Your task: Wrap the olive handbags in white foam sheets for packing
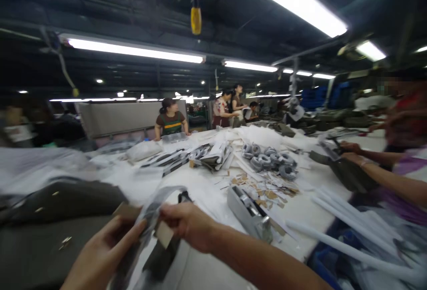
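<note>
A dark strap partly covered in clear plastic film runs between my two hands. My left hand is closed on the film-covered strap, thumb on top, with a tan card piece by its fingers. My right hand pinches the strap's upper part. Another tan card piece hangs just below its fingers; whether they grip it too I cannot tell. Left of my hands lies a dark olive bag with gold-coloured metal fittings. A grey tape dispenser stands right of my right hand.
Grey rolls, paper-wrapped pieces and card scraps lie on the white table. White foam tubes stick out at the lower right. A co-worker's hands hold a dark piece at right. Other people are farther back.
</note>
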Demonstrator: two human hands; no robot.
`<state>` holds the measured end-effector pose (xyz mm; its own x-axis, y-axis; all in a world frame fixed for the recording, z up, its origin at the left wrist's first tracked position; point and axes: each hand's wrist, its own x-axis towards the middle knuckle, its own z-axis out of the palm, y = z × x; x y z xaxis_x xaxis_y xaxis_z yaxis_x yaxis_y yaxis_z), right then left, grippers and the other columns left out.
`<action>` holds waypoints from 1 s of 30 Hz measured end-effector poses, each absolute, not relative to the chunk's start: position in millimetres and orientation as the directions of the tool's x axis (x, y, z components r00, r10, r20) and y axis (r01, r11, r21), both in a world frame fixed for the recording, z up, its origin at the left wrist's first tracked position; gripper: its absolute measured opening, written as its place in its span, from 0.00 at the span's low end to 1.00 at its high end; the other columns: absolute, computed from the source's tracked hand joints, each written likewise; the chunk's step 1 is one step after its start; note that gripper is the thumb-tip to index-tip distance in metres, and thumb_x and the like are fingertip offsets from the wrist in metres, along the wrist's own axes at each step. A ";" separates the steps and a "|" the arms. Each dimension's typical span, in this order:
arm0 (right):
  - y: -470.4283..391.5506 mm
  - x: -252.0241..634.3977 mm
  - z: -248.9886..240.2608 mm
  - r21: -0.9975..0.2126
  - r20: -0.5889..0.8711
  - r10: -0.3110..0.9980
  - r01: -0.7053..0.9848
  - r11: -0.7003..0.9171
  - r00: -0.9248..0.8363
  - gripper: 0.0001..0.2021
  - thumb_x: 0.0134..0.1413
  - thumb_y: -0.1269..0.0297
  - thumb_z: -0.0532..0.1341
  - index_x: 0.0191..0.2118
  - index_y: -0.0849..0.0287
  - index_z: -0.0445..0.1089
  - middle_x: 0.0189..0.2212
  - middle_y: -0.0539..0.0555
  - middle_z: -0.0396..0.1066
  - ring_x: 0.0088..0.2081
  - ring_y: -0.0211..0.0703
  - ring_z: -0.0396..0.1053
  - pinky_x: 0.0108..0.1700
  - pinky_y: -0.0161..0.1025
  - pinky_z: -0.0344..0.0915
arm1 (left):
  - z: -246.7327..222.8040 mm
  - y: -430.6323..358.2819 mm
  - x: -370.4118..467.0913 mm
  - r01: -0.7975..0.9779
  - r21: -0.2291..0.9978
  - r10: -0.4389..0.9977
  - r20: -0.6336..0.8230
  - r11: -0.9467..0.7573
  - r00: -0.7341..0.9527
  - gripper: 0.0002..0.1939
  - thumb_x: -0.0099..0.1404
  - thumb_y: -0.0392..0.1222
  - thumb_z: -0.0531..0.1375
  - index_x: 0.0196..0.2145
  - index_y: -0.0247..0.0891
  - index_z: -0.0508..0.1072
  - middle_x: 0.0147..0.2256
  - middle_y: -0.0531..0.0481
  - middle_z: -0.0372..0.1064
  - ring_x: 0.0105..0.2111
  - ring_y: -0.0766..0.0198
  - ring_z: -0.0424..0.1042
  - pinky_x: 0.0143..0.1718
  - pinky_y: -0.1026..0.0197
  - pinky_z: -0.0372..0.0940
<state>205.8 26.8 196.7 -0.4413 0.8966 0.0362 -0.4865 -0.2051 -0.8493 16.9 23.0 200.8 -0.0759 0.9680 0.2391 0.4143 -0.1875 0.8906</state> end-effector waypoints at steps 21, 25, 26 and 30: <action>10.7 161.5 161.1 -0.882 0.343 0.938 -0.328 0.338 0.043 0.19 0.62 0.50 0.60 0.46 0.60 0.76 0.34 0.53 0.74 0.38 0.43 0.71 0.47 0.40 0.68 | 189.9 5.7 41.3 0.153 0.913 0.918 0.392 -0.379 -0.061 0.22 0.61 0.51 0.65 0.49 0.37 0.73 0.43 0.44 0.76 0.45 0.54 0.76 0.47 0.57 0.69; 9.2 155.6 164.8 -0.879 0.358 0.930 -0.309 0.364 0.079 0.19 0.64 0.49 0.57 0.43 0.61 0.73 0.35 0.54 0.73 0.38 0.42 0.70 0.43 0.37 0.67 | 184.1 5.4 38.3 0.315 0.858 0.881 0.459 -0.407 -0.112 0.24 0.58 0.59 0.65 0.44 0.39 0.75 0.42 0.44 0.77 0.43 0.51 0.77 0.47 0.56 0.71; 10.1 154.4 164.4 -0.875 0.362 0.928 -0.313 0.369 0.081 0.19 0.64 0.48 0.57 0.42 0.61 0.73 0.35 0.54 0.73 0.38 0.42 0.69 0.42 0.36 0.67 | 182.0 5.8 36.0 0.352 0.842 0.872 0.474 -0.409 -0.120 0.24 0.57 0.60 0.65 0.44 0.40 0.76 0.42 0.45 0.77 0.43 0.51 0.77 0.46 0.56 0.71; 16.9 150.9 159.3 -0.868 0.380 0.918 -0.301 0.395 0.111 0.24 0.61 0.42 0.56 0.37 0.62 0.71 0.30 0.52 0.71 0.32 0.40 0.66 0.37 0.36 0.66 | 177.5 5.9 27.4 0.445 0.763 0.836 0.546 -0.469 -0.056 0.22 0.60 0.62 0.61 0.45 0.45 0.76 0.44 0.50 0.77 0.44 0.54 0.77 0.45 0.62 0.71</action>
